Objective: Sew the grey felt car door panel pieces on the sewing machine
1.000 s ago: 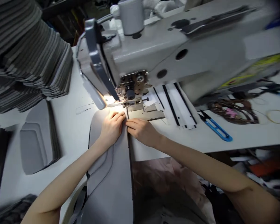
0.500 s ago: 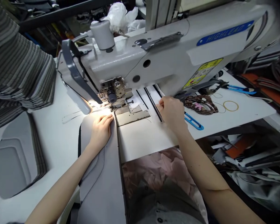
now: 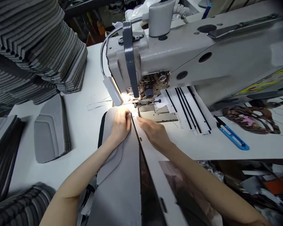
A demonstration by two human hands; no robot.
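A long grey fabric panel (image 3: 122, 188) with dark edges runs from the sewing machine (image 3: 146, 56) down over the table's front edge. Fingers bent, my left hand (image 3: 121, 125) grips the panel's right border just in front of the presser foot (image 3: 136, 105). A long white strip (image 3: 153, 172) with dark slots lies along that border, its far end close to the foot. My right hand (image 3: 155, 133) pinches this strip near its far end, thumb and fingers together. The machine's lamp (image 3: 113, 91) lights the needle area brightly.
More white strips with black lines (image 3: 186, 110) lie under the machine arm. Blue thread snips (image 3: 232, 133) and a brown hair clip (image 3: 250, 119) are at right. Tall stacks of grey panels (image 3: 37, 40) and a smaller pile (image 3: 53, 131) stand at left.
My right hand has moved left from the pile of strips, bringing one white strip to the panel's right border. My left hand's fingers have curled. The view has shifted left.
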